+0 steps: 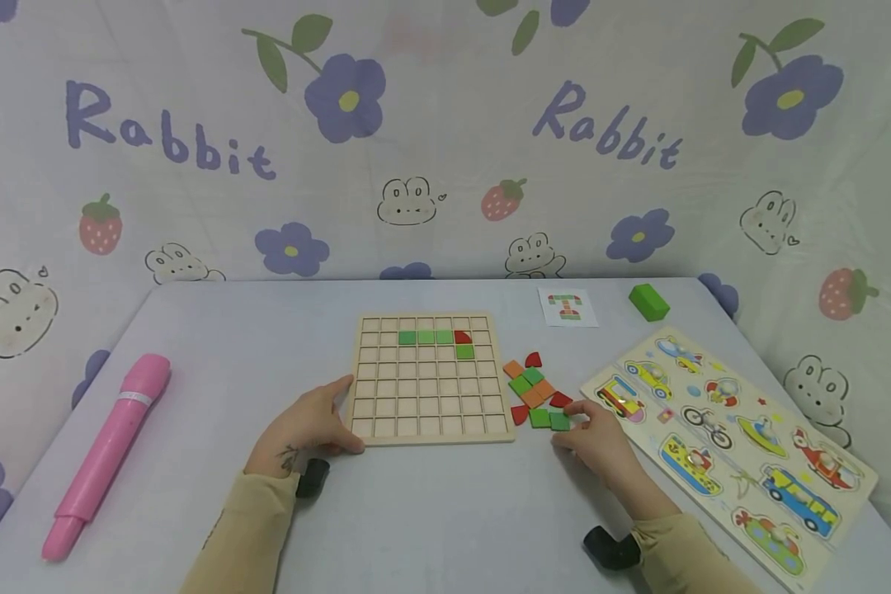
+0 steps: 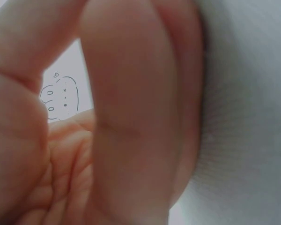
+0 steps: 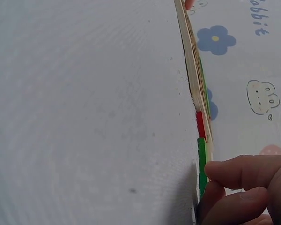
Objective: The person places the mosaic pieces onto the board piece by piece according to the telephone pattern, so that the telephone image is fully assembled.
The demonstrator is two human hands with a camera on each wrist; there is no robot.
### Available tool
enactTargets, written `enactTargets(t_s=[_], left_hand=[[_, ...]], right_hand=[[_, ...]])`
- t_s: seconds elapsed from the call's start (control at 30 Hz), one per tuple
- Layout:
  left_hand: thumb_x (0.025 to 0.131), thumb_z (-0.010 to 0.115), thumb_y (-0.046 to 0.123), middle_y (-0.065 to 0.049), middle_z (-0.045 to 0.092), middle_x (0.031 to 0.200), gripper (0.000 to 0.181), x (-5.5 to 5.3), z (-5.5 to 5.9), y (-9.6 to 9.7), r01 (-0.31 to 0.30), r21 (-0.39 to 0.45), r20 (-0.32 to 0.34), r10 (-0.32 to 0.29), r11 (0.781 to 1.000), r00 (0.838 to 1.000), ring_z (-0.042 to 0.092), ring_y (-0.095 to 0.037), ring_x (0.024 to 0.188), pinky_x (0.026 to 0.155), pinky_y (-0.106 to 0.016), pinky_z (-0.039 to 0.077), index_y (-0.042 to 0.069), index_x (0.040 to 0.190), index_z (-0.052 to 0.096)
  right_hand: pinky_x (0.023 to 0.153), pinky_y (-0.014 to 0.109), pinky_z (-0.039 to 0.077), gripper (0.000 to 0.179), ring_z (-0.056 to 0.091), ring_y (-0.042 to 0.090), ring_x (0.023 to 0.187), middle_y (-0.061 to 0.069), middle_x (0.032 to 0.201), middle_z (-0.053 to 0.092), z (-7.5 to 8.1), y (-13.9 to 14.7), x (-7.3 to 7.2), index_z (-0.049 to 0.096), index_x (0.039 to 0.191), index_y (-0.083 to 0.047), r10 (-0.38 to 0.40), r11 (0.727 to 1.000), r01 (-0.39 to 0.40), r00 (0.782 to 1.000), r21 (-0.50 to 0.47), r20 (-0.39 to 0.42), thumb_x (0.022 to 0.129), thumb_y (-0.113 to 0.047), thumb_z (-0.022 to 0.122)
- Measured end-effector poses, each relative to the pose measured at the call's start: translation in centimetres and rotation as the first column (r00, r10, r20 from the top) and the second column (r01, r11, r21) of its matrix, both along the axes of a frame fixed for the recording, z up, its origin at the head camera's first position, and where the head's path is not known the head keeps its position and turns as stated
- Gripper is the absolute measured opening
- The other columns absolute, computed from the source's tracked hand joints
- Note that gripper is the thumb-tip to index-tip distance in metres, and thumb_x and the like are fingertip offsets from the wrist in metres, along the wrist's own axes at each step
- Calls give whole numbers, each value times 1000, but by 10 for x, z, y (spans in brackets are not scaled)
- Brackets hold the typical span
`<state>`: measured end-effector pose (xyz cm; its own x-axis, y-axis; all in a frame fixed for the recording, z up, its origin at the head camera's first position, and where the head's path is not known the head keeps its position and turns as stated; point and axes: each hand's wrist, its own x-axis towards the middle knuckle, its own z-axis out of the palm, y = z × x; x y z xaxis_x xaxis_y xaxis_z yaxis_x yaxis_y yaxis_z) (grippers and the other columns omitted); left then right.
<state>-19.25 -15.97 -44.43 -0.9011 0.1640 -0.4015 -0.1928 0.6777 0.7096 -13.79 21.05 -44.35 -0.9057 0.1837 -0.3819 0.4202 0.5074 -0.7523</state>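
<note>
A wooden grid board (image 1: pixel 431 440) lies mid-table, holding several green squares (image 1: pixel 426 337) and a red quarter-round tile (image 1: pixel 463 337) in its upper cells. My left hand (image 1: pixel 300 429) holds its near left corner, thumb by the front edge and index finger against the left side. Curled fingers (image 2: pixel 131 117) fill the left wrist view, hiding the board. To the right of the board, my right hand (image 1: pixel 605 437) pinches a green square tile (image 1: pixel 559 421) at the near end of the loose pieces. Fingertips (image 3: pixel 215 169) touch a green tile's edge in the right wrist view.
Loose orange tiles (image 1: pixel 539 391), red quarter-rounds (image 1: pixel 520 414) and green squares lie between board and right hand. A vehicle puzzle board (image 1: pixel 720 487) slants at right. Behind are a pattern card (image 1: pixel 564 322) and a green block (image 1: pixel 649 303). A pink stick (image 1: pixel 107 454) lies left.
</note>
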Motion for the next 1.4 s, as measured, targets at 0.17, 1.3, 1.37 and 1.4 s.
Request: enactTargets(t_s=[0.17, 1.3, 1.37, 1.4], left_hand=[[56, 86, 6, -10, 52, 75, 112, 0, -1, -1, 6, 0, -4, -6, 1000, 1000, 50, -15, 51, 52, -27, 47, 15, 148, 23], [55, 87, 7, -9, 50, 77, 113, -1, -1, -1, -12, 8, 8, 12, 1000, 1000, 49, -15, 52, 52, -27, 47, 15, 148, 23], [55, 87, 6, -8, 50, 75, 114, -1, -1, -1, -12, 11, 9, 12, 1000, 1000, 48, -14, 52, 52, -27, 47, 15, 148, 22], [55, 87, 6, -8, 50, 74, 114, -1, -1, -1, -11, 13, 10, 11, 1000, 1000, 48, -14, 51, 52, -27, 47, 15, 148, 22]], right_hand=[[56, 25, 39, 45, 46, 18, 62, 6, 75, 49, 1, 0, -1, 50, 122, -6, -4, 1000, 4, 1000, 14, 9, 81, -13, 67], [60, 26, 43, 31, 49, 19, 75, 8, 89, 55, 25, -1, -9, 58, 99, -3, 81, 991, -70, 992, 110, -92, 80, -24, 69], [58, 27, 44, 30, 51, 17, 68, 7, 87, 55, 31, -4, -15, 56, 103, -3, 68, 997, -64, 987, 36, -143, 81, -20, 68], [57, 27, 44, 30, 51, 16, 63, 6, 85, 55, 34, -7, -18, 54, 105, -3, 59, 998, -62, 984, -10, -170, 82, -18, 67]])
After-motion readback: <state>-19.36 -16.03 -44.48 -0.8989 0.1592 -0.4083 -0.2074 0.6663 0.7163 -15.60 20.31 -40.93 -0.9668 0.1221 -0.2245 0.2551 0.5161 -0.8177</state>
